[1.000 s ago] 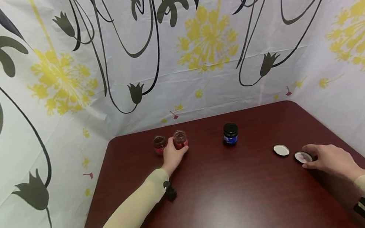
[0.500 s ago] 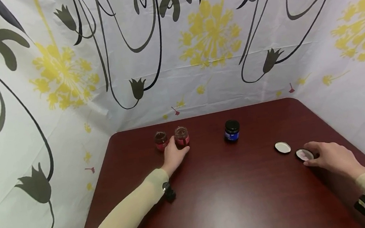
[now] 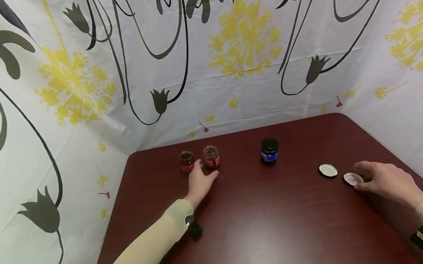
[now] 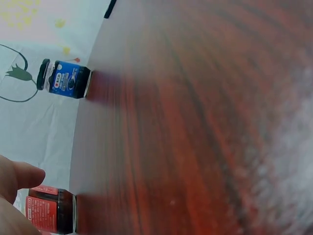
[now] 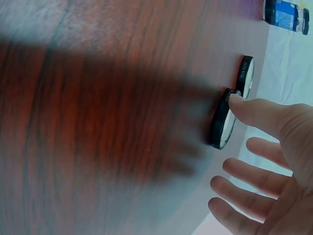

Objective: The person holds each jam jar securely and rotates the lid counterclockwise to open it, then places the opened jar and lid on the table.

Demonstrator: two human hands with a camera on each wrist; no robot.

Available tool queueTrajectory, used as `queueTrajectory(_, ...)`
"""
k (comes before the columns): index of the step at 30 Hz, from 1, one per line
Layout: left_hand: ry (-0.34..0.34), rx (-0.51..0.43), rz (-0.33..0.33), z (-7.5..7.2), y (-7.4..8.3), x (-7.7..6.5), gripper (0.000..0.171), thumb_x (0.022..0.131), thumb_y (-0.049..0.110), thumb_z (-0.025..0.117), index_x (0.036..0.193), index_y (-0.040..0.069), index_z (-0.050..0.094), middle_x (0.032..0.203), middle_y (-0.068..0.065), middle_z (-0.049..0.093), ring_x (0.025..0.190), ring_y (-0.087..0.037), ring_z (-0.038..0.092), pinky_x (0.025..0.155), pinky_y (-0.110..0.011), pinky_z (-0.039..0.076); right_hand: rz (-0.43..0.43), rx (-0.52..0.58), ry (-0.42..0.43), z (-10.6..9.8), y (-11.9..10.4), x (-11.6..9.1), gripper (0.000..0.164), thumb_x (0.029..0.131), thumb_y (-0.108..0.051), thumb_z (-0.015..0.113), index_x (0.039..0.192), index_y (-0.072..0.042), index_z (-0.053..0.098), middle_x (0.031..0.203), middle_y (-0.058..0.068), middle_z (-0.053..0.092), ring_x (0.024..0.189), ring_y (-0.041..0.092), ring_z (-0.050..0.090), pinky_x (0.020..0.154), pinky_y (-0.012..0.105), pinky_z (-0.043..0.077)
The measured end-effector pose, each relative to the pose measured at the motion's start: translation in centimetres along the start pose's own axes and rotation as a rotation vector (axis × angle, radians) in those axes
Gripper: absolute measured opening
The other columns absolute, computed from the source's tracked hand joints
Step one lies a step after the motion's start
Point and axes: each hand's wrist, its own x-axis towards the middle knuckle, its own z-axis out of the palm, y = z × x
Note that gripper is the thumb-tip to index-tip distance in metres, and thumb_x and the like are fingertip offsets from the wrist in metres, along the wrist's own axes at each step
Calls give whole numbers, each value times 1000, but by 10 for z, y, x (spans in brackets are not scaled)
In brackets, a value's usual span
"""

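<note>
Two uncovered glass jars with red labels stand near the table's back left, a left jar (image 3: 187, 162) and a right jar (image 3: 211, 157). My left hand (image 3: 199, 183) is just in front of the right jar, thumb and fingers spread apart. The left wrist view shows its thumb beside this jar's red label (image 4: 41, 213). Over on the right, two black-rimmed lids lie with pale insides up, a far lid (image 3: 328, 170) and a near lid (image 3: 353, 178). My right hand (image 3: 387, 182) is at the near lid, thumb tip overlapping its rim (image 5: 218, 128), other fingers extended and loose.
A jar with a black lid and blue label (image 3: 269, 151) stands upright at the back middle of the dark red table (image 3: 266, 212). Patterned white cloth (image 3: 173, 67) hangs behind the table and along both sides.
My left hand has loosened from the right red-labelled jar and drawn back slightly toward me; the jar stays standing. My right thumb has shifted slightly over the near lid. The head view has tilted a little.
</note>
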Motion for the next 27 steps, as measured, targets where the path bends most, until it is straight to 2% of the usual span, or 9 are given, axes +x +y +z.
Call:
queueTrajectory(5,7,-8,-1,-4,6,-2,75,87,28,80,146,1,43,137,-21,57,127,-34,53,105,-52,41,11,-9,26,-4,-3,-1,76,80,-58,79,134,-9,60,127,26,62,106,47,61,57,52,48)
queueTrajectory(12,13,-10,16,-6,11,-5,65,86,24,80,139,1,50,131,-19,61,121,-33,57,101,-51,44,29,3,66,-7,-12,-4,76,85,-65,68,136,-10,58,128,25,62,109,49,59,58,54,47)
queueTrajectory(18,-4,-35,53,-4,13,-9,56,86,23,80,133,2,57,123,-16,65,110,-31,63,94,-49,50,40,3,103,-6,-16,-4,70,88,-62,67,136,-12,58,127,24,62,105,48,61,53,49,46)
queueTrajectory(23,-11,-44,70,1,16,-11,55,86,23,81,133,4,59,121,-17,66,109,-32,64,94,-49,50,23,28,131,-7,-23,-2,64,91,-58,66,137,-14,57,126,23,64,95,42,65,50,38,41)
queueTrajectory(27,-33,-59,79,6,17,-13,54,87,24,80,133,5,59,122,-16,66,109,-30,64,93,-48,51,6,36,167,-6,-26,0,61,92,-57,65,136,-16,58,127,22,63,97,43,64,50,37,40)
